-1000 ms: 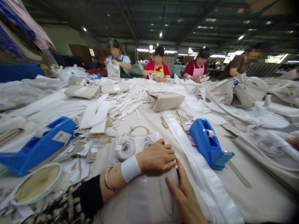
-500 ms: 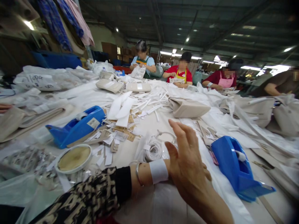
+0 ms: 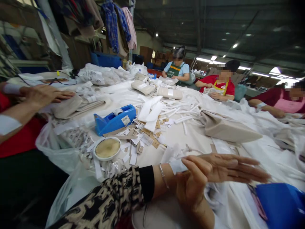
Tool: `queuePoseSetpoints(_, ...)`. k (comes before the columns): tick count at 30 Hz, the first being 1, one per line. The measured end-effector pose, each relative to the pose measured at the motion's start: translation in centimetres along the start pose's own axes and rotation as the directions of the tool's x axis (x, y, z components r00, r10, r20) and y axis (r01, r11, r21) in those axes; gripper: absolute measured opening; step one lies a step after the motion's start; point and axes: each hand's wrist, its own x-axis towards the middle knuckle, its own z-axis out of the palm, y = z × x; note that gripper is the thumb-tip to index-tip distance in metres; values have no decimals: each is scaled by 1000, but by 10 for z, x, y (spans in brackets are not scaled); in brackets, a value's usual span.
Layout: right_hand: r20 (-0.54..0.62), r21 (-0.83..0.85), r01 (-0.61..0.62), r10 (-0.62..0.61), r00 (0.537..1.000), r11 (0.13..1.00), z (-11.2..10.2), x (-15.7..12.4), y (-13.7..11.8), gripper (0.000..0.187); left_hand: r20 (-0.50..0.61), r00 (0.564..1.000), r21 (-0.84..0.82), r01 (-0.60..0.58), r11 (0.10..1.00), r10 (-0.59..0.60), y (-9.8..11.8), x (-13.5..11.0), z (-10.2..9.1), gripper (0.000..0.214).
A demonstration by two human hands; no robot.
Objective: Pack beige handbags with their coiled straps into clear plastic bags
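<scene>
My left hand [image 3: 238, 167] is stretched out flat towards the right, palm partly turned up, with nothing in it. Its forearm wears a patterned sleeve [image 3: 111, 200] and a metal bracelet [image 3: 164, 176]. A white band [image 3: 177, 165] wraps that wrist. Across the wrist lies my right hand [image 3: 194, 181], its fingers bent round the band's edge and thumb side close to it. Under and beside the hands are coiled white cords [image 3: 212, 194] in clear plastic, partly hidden. A blue tape dispenser [image 3: 277, 203] stands just right of my left fingertips.
Another blue tape dispenser [image 3: 115, 119], a round tub [image 3: 107, 148], and paper tags [image 3: 147, 138] lie left. Beige folded bags [image 3: 228, 127] and white foam strips [image 3: 150, 111] cover the table. A neighbour's hands [image 3: 45, 95] rest at far left; several co-workers sit opposite.
The view has swung left, bringing a neighbour's arms into sight. My left hand now reaches out flat, and my right hand has gone from spread fingers to bent round the wrist band.
</scene>
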Motion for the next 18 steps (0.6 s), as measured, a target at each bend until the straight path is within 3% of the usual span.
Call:
queuePoseSetpoints(2,13,67,-40,39,999,997,4,-7,3,32,-114,993,-105,-50,993,38,30,-8,-13,41)
queuePoseSetpoints(3,38,90,-55,52,998,994,6,-9,4,28,-211,975,-117,-94,989,68,47,-17,-18,34)
queuePoseSetpoints(4,65,108,-61,54,996,992,7,-10,6,25,-350,931,-77,-141,987,105,64,-30,-22,27)
queuePoseSetpoints(6,158,138,-50,28,987,989,9,-9,8,22,-612,760,106,-196,975,220,93,-64,-23,19)
queuePoseSetpoints(8,324,172,-27,-30,945,985,11,-8,10,21,-725,578,342,-168,924,374,110,-106,-12,20)
queuePoseSetpoints(10,501,208,-11,-97,860,978,15,-8,12,22,-748,490,497,-32,867,447,111,-147,5,24)
queuePoseSetpoints(12,630,225,-6,-141,764,974,20,-11,12,18,-764,476,549,124,826,436,98,-184,23,27)
queuePoseSetpoints(14,696,211,-6,-146,703,978,25,-15,12,16,-802,484,517,268,813,351,78,-214,38,29)
queuePoseSetpoints(18,750,163,9,-130,648,987,29,-17,10,26,-864,494,359,474,804,95,37,-251,55,38)
